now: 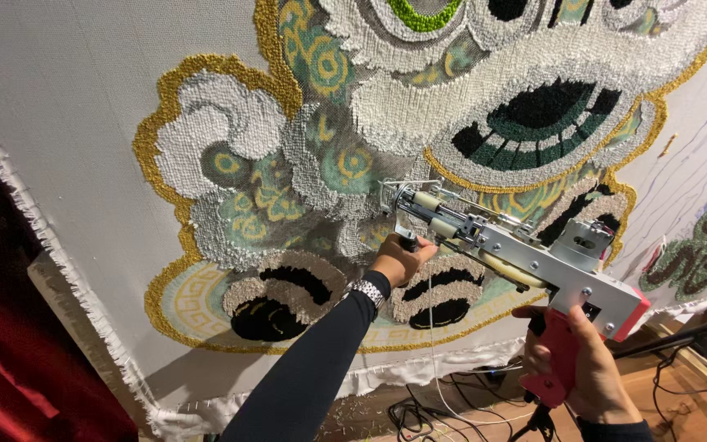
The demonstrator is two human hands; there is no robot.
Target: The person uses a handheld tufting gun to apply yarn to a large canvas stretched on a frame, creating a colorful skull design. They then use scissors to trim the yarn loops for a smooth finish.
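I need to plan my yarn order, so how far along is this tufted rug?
Done: most of the tufted white, green and gold creature design is filled, including its gold outline. In hand: the left hand grips the front handle and the right hand the red grip of the metal tufting gun, its tip against the cloth. Left: bare white backing cloth and sketched lines at right.
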